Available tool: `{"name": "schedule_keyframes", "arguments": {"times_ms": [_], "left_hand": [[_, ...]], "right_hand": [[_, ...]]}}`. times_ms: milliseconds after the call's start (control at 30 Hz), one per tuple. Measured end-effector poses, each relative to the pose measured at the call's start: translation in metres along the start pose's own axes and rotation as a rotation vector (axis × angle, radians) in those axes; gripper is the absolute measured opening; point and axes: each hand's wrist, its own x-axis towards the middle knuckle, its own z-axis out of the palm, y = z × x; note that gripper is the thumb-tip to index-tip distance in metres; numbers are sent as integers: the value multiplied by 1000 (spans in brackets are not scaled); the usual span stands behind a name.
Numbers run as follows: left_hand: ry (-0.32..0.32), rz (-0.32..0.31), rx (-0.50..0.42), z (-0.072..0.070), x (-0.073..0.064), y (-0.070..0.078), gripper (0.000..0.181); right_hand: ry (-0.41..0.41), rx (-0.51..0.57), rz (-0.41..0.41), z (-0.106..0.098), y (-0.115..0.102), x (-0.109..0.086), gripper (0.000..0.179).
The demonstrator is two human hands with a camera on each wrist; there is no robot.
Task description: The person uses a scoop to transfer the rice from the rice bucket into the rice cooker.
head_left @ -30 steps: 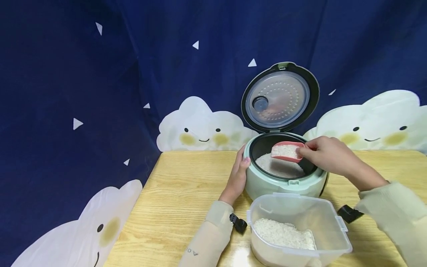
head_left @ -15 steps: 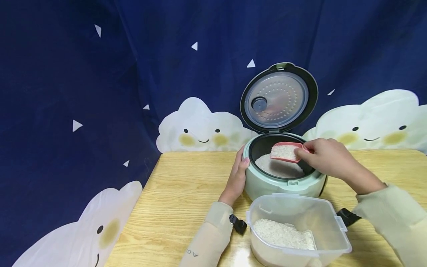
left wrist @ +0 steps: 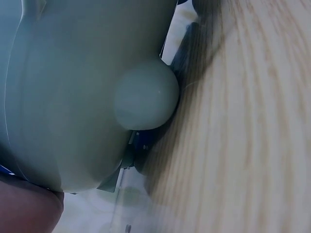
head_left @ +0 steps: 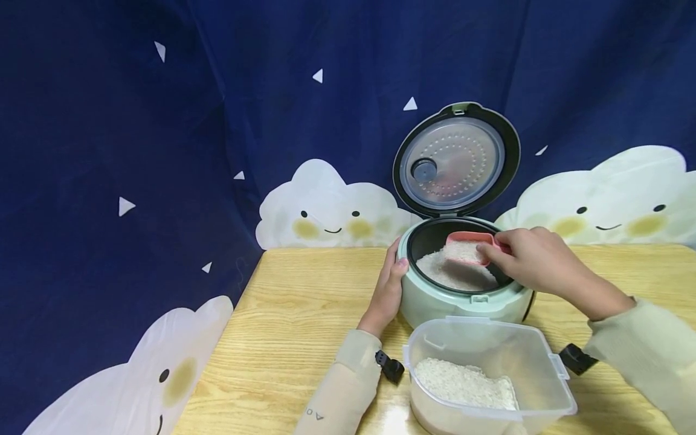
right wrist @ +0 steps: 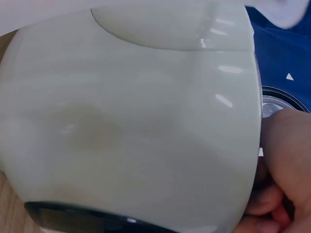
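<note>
A pale green rice cooker (head_left: 443, 308) stands with its lid (head_left: 455, 160) raised, and white rice (head_left: 451, 273) lies in its dark inner pot. My left hand (head_left: 387, 287) rests against the cooker's left side, thumb near the rim and fingers extended along the wall. With thumb and fingers, my right hand (head_left: 538, 261) pinches the handle of a pink scoop (head_left: 478, 237) over the pot. The scoop holds some rice and tilts toward the left. In the right wrist view, the cooker's body (right wrist: 136, 126) fills most of the picture and hides the scoop's bowl.
A clear plastic container (head_left: 535, 362) with more rice stands in front of the cooker. Both are on a wooden table (head_left: 304, 314). Behind hangs a dark blue curtain (head_left: 337, 90) with cloud prints. A round foot (left wrist: 148, 97) shows under the cooker.
The scoop has shifted slightly right and tipped, with its rice lying lower inside. My left hand stays at the cooker's side.
</note>
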Motion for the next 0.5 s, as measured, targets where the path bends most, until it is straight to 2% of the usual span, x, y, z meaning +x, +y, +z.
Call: {"name": "schedule_keyframes", "arguments": {"times_ms": [300, 500], "left_hand": [[5, 2, 11, 1, -1, 1, 66], [-1, 3, 14, 1, -1, 0, 67]], "right_hand": [[8, -33, -29, -4, -4, -3, 36], [85, -97, -92, -8, -5, -8, 31]]}}
